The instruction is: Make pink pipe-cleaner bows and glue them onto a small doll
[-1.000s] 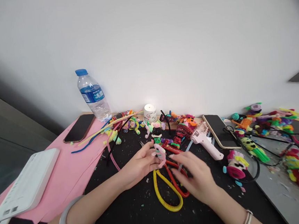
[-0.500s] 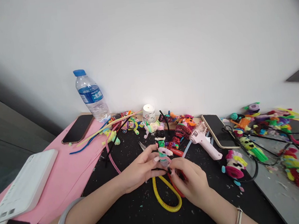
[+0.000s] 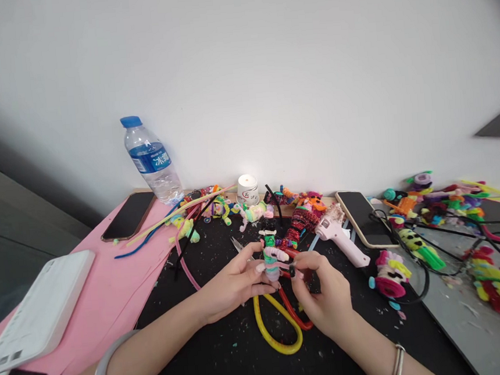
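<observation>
My left hand [image 3: 244, 276] is closed round a small pipe-cleaner figure [image 3: 270, 243], green, pink and pale grey, held upright over the black mat. My right hand [image 3: 322, 286] pinches a pink pipe cleaner [image 3: 282, 264] that has a black piece at its end and stretches across the figure's lower body. Just below both hands lie scissors with yellow and red handles [image 3: 281, 349]; their blade tip shows beside my left fingers. A pink hot glue gun [image 3: 342, 240] rests to the right of my right hand.
Finished fuzzy figures [image 3: 392, 274] lie at right, with black cables [image 3: 449, 234] among them. At the back stand a white paper cup [image 3: 247, 190] and a water bottle [image 3: 151, 161]. Two phones [image 3: 129, 215], pink paper [image 3: 109, 281] and a white power bank [image 3: 42, 311] are around.
My right hand has moved slightly right and up, drawing the pink pipe cleaner out sideways from the figure. My left hand keeps its hold on the figure.
</observation>
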Tool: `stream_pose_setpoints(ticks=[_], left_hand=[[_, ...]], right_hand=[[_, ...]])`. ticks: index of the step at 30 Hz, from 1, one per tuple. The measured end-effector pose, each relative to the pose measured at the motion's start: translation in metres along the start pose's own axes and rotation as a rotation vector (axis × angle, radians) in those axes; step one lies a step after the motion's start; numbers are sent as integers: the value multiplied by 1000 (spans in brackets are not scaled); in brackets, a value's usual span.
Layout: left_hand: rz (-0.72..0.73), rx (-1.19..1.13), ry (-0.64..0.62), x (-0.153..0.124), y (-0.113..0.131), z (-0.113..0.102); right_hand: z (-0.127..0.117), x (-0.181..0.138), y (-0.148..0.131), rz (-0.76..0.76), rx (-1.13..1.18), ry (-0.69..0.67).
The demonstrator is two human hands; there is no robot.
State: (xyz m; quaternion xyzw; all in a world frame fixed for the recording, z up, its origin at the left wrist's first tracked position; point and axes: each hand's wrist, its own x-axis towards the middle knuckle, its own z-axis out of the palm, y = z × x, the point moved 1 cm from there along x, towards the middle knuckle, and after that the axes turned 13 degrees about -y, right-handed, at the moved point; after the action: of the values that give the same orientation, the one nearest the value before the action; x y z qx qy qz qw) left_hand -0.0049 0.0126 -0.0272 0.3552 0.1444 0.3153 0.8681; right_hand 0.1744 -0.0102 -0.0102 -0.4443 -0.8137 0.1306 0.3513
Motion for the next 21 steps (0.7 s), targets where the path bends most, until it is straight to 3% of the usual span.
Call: stream_pose_setpoints(ticks=[9,21], left_hand=[[-18,-20,-38,-1,2,2],[-76,-56,-144,-4,6,5]], right_hand=[[1,0,5,83,-11,-88],[5,3,9,252,270,-186]])
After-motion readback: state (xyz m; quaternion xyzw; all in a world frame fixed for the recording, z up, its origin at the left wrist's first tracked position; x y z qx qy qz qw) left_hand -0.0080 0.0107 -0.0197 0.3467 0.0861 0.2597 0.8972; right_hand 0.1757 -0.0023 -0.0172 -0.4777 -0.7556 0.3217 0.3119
